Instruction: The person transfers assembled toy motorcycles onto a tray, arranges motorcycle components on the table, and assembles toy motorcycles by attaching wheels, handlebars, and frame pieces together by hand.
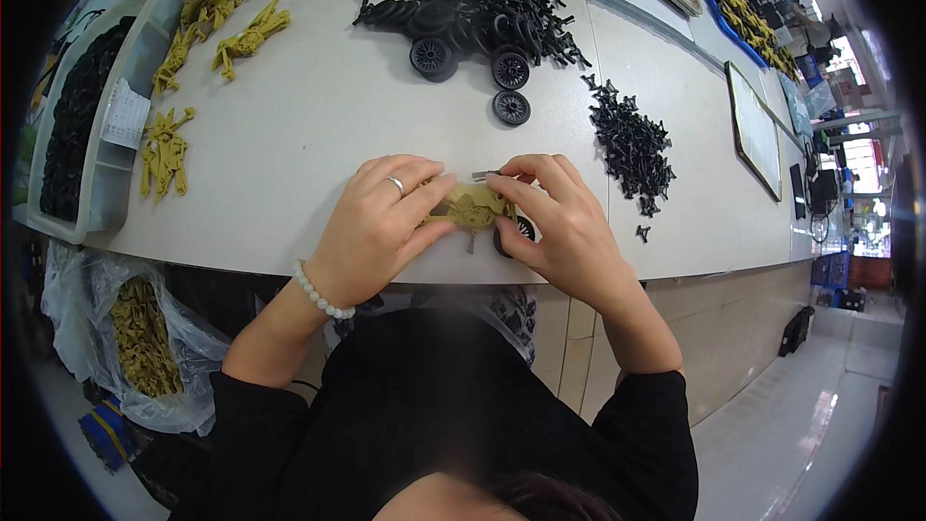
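Near the table's front edge, a yellow plastic frame part (474, 206) is held between my two hands. My left hand (391, 210), with a ring and a bead bracelet on that arm, has its fingers closed on the frame's left end. My right hand (559, 217) pinches the frame's right end with thumb and forefinger. A small black spoked wheel (524, 229) shows beside my right thumb, partly hidden by it. Just above the frame, at my right fingertips, sits a small grey piece (485, 176); whether it is attached cannot be made out.
Black wheels (433, 59) and small black parts are heaped at the back, with more black pieces (632, 150) to the right. Yellow frames (165, 154) lie at left beside a bin (108, 178) of black parts. A framed sheet (753, 130) lies far right; a plastic bag (82, 314) stands below left.
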Tool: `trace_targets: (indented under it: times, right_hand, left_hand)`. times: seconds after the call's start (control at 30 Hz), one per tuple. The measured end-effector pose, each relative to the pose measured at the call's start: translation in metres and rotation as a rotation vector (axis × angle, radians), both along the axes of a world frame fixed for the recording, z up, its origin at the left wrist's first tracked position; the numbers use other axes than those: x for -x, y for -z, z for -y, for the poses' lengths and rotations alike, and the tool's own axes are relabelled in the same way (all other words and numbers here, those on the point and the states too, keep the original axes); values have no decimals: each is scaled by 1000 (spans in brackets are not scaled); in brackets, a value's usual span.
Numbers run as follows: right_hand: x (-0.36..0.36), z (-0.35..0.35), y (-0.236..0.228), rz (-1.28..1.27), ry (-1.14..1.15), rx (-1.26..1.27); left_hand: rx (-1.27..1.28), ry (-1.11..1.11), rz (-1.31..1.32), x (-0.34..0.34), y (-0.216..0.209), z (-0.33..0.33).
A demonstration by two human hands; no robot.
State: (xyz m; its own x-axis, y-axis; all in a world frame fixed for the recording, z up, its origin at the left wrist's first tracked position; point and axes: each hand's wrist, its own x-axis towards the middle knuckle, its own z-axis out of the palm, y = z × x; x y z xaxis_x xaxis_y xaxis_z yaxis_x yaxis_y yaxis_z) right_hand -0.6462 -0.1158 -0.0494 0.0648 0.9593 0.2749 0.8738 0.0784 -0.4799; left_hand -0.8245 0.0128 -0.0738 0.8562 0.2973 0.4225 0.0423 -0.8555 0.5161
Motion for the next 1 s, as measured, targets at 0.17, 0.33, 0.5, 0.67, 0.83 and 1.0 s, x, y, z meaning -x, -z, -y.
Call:
trace_targets:
  times: [0.17, 0.33, 0.5, 0.67, 0.83, 1.0]
  right_hand:
    - [-1, 0, 2, 6, 4, 6]
    - [-8, 2, 4, -112, 10, 31]
    - [-19, 8, 8, -432, 264, 150]
    - [-18, -3, 6, -215, 296, 293]
    - [-21, -3, 13, -215, 289, 221]
    - [-20, -5, 8, -192, 297, 300]
  left_hand:
    - [34, -17, -13, 0, 2, -1]
    - [93, -39, -42, -1, -1, -1]
    - [93, -41, -65, -4, -5, 0]
    - [103, -35, -68, -5, -4, -1]
    - [118, -42, -51, -4, -3, 2]
    - [151, -36, -4, -2, 1, 1]
